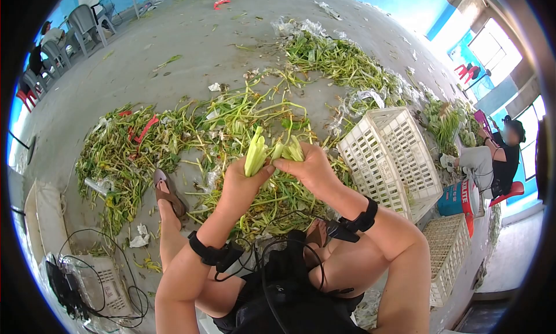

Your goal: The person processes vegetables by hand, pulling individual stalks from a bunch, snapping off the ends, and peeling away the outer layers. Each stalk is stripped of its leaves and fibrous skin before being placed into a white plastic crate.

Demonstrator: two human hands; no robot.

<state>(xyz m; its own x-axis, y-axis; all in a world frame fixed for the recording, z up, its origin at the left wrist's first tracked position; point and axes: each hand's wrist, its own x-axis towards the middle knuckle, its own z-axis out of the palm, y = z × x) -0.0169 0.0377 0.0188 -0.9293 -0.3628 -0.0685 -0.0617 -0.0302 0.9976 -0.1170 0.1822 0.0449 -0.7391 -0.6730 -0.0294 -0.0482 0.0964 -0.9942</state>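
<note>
My left hand grips a pale green bunch of vegetable stalks held upright. My right hand holds a second, smaller piece of the stalks right beside it, the two hands almost touching. Both wrists wear black bands with cables. Below the hands, green stems and leaves lie strewn over the concrete floor. My legs show beneath, one foot in a brown sandal.
A white plastic crate stands tilted at my right, another white crate lower right. A seated person works at far right. More greens lie heaped behind. Grey chairs stand top left.
</note>
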